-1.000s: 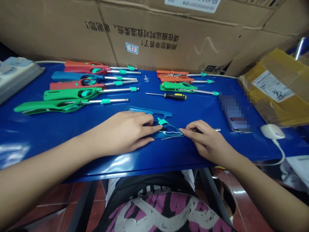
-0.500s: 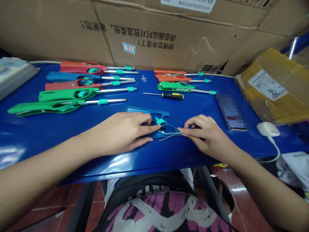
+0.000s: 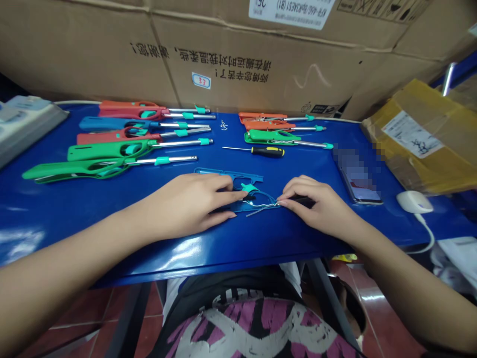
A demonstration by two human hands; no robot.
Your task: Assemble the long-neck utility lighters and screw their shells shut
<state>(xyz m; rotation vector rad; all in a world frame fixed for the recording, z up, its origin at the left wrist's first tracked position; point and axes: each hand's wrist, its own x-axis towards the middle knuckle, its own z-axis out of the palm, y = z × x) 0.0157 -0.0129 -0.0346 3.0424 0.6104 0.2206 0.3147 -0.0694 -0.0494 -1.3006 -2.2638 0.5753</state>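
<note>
An opened blue lighter shell (image 3: 257, 203) with a white wire and a teal trigger piece (image 3: 249, 188) lies on the blue table (image 3: 112, 209). My left hand (image 3: 190, 204) presses flat on the shell's left part, fingers stretched toward the trigger. My right hand (image 3: 316, 204) has its fingers curled and pinched at the shell's right end, over the metal tube, which is mostly hidden. A second blue shell half (image 3: 229, 175) lies just behind my left hand.
Several long green, red, blue and orange lighters (image 3: 112, 144) lie at the back left, more lighters (image 3: 276, 127) at the back middle. A black-and-yellow screwdriver (image 3: 261, 150), a phone (image 3: 357, 174), a white mouse (image 3: 413, 201), cardboard boxes (image 3: 223, 49) and a yellow parcel (image 3: 421, 134) surround them.
My right hand's fingers have curled in and closed over the tube end. The left hand stays pressed on the shell.
</note>
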